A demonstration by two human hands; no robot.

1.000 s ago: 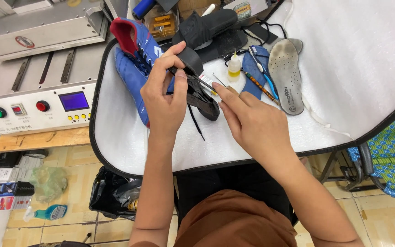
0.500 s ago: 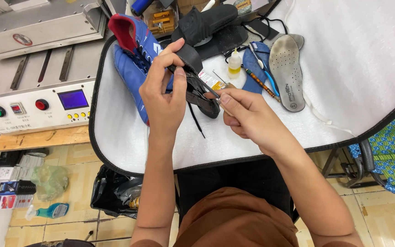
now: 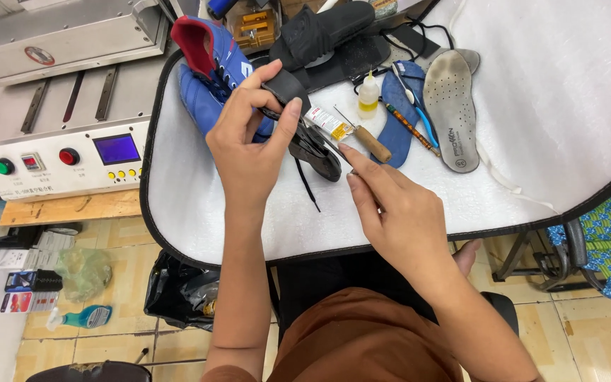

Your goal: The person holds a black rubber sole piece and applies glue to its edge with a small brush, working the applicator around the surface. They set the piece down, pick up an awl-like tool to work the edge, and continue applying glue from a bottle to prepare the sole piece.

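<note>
My left hand (image 3: 249, 145) grips a black shoe part (image 3: 302, 120) with a dangling black lace (image 3: 307, 185), holding it just above the white padded table (image 3: 546, 92). My right hand (image 3: 390, 205) pinches something thin at that part's lower edge; what it is cannot be made out. A blue shoe with a red lining (image 3: 203, 67) lies behind my left hand. Just beyond my right fingertips lie a small glue tube (image 3: 328, 122) and a wooden-handled awl (image 3: 369, 141).
A grey insole (image 3: 450, 106), blue insole (image 3: 397, 106), small white bottle (image 3: 368, 95), pencil and blue toothbrush lie at the back right. A black shoe (image 3: 327, 28) sits behind them. A grey machine with buttons and a blue screen (image 3: 65, 155) stands on the left. A bin bag (image 3: 178, 290) is below.
My right hand has drawn back toward me and a little right, away from the black shoe part. My left hand keeps its hold in about the same place.
</note>
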